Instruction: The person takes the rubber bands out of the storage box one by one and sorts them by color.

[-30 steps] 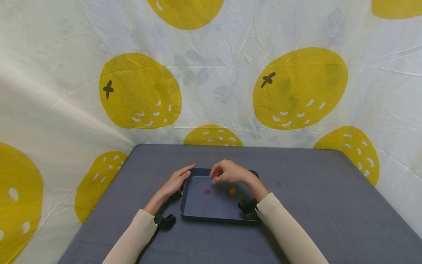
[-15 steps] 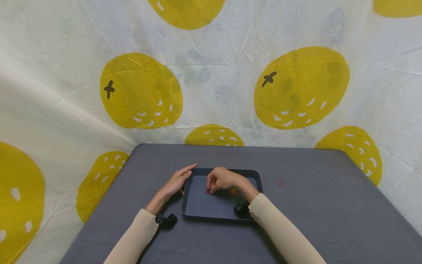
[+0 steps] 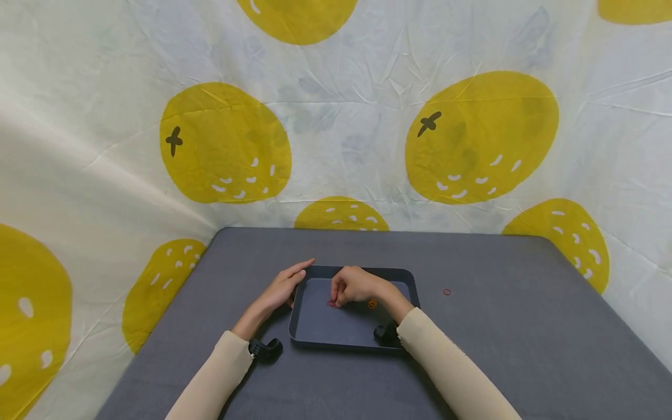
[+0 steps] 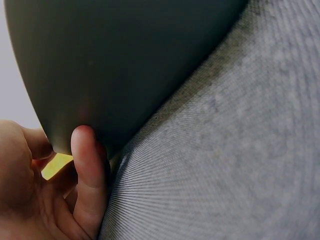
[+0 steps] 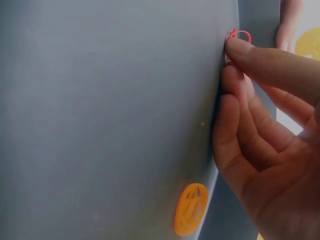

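A shallow dark tray (image 3: 336, 328) lies on the table in the head view. My left hand (image 3: 278, 293) holds its left side near the far corner; in the left wrist view, a finger lies against the outer wall (image 4: 145, 55). Inside the tray, my right hand (image 3: 359, 286) reaches down with curled fingers. Thumb and fingertips pinch at small red rubber bands (image 5: 244, 34), which they partly hide; one thin loop stands up beside the thumb. A bunch of orange rubber bands (image 5: 191, 209) rests on the tray floor, nearer the right wrist.
One red rubber band (image 3: 447, 292) lies alone on the grey table (image 3: 504, 326), right of the tray. Behind the table hangs a pale cloth (image 3: 346, 151) printed with yellow fruit. Each wrist wears a black camera mount (image 3: 266, 351).
My right hand has come down from above the tray's far part to the red rubber bands, and its fingers now pinch there. The left hand stays on the tray's side.
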The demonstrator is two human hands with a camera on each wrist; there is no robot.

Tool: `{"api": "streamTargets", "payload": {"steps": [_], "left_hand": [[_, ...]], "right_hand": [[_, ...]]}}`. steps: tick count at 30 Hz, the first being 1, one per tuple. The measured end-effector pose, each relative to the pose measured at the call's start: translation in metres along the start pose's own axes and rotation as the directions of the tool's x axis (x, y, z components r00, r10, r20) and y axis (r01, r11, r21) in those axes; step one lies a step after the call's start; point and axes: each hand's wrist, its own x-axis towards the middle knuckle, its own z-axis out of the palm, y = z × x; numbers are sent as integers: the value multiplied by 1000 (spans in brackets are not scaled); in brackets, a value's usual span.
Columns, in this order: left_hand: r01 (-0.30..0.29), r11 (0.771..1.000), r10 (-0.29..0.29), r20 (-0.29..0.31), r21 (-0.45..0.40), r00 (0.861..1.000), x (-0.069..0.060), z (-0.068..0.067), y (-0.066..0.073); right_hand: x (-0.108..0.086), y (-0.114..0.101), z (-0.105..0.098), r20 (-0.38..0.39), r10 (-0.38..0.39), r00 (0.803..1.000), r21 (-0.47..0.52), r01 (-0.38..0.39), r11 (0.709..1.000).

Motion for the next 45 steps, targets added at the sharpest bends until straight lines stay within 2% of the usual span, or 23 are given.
{"api": "streamTargets", "payload": {"steps": [14, 24, 45], "left_hand": [[-22, 1000, 22, 22, -4, 1000, 2, 0, -3], [-1, 1000, 2, 24, -12, 1000, 0, 2, -6], [-7, 1000, 7, 12, -11, 1000, 1, 0, -1]], "right_hand": [[-1, 1, -1, 2, -9, 1000, -18, 9, 1000], [-3, 1, 0, 20, 15, 1000, 0, -15, 1000], [-28, -4, -32, -53, -24, 998, -22, 23, 999]]}}
